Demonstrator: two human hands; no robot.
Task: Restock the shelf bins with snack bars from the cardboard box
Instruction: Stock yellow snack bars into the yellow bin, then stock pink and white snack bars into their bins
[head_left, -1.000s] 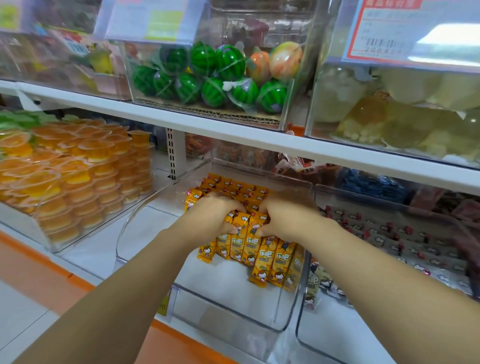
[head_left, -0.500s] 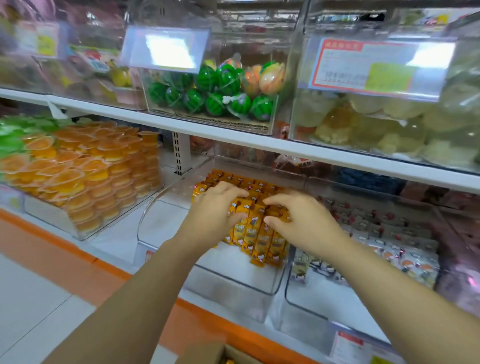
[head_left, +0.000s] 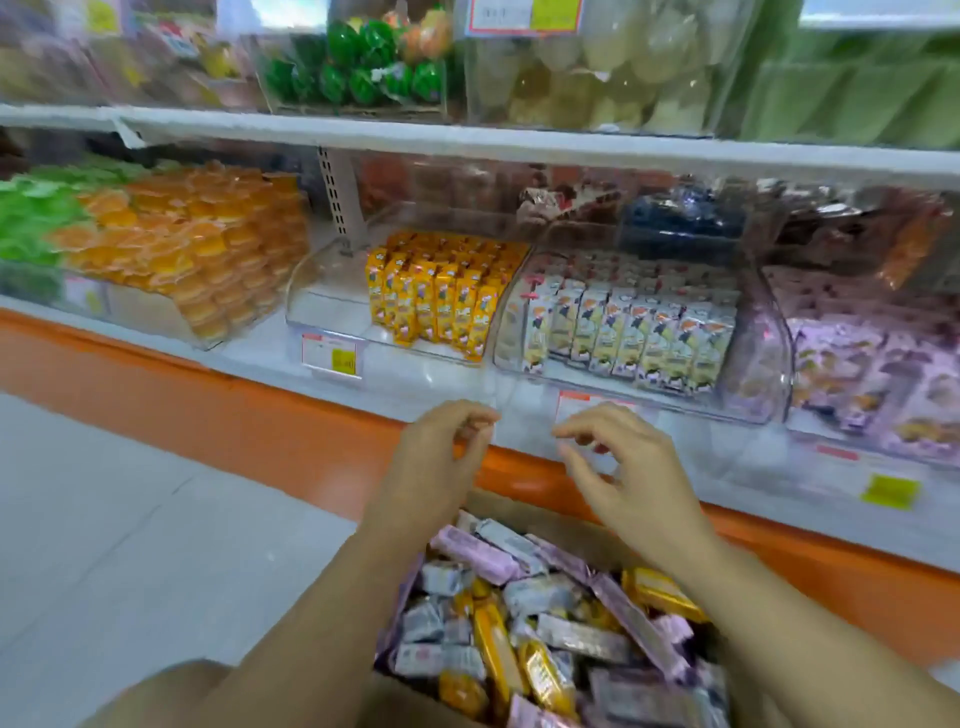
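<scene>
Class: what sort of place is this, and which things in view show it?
Probably a shop's snack aisle: clear shelf bins hold rows of yellow snack bars, price labels hang below them, and a cardboard box of mixed bars stands open in the foreground.

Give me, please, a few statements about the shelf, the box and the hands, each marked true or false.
1. The left hand and the right hand hover over the cardboard box, holding nothing. True.
2. The box holds only yellow bars. False: its mixed bars are purple, yellow and pale.
3. The yellow snack bars fill their clear bin from side to side. False: they stand at its right side, and its left part is bare.
4. The white-wrapped bars stand in the bin just right of the yellow ones. True.
</scene>
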